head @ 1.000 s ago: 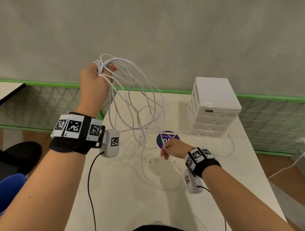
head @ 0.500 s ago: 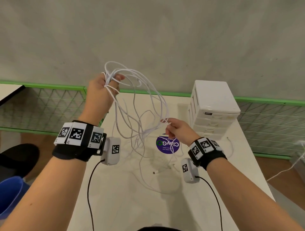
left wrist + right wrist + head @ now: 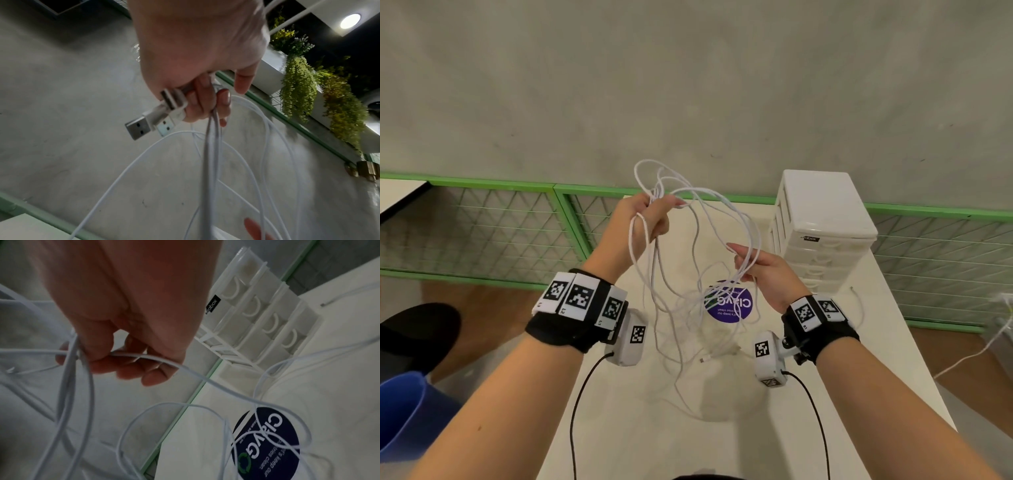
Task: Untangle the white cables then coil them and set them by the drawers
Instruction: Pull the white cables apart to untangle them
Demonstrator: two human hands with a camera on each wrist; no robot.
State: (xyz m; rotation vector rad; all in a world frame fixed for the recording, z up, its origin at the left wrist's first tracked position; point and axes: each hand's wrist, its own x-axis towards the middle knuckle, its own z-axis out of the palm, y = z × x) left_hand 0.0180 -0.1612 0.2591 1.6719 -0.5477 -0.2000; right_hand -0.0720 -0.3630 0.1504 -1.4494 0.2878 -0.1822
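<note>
A tangle of thin white cables point(image 3: 698, 246) hangs in the air over a white table point(image 3: 722, 442). My left hand point(image 3: 645, 219) grips a bunch of strands at the top; in the left wrist view my left hand point(image 3: 205, 100) also holds two USB plugs point(image 3: 152, 120). My right hand point(image 3: 760, 270), lower and to the right, pinches a few strands point(image 3: 144, 356) between thumb and fingers. Loose ends and a plug point(image 3: 717, 356) trail on the table. The white drawer unit point(image 3: 822, 233) stands at the back right, also seen as the drawers point(image 3: 259, 318).
A round purple sticker point(image 3: 729, 305) lies on the table under the cables. Another thin white cable point(image 3: 859, 305) lies by the drawer unit. A green mesh fence point(image 3: 482, 226) runs behind the table. A blue bin point(image 3: 410, 407) stands at the lower left.
My left hand has come down and toward the middle with its bunch. My right hand rose from the table, took hold of strands and lifted them.
</note>
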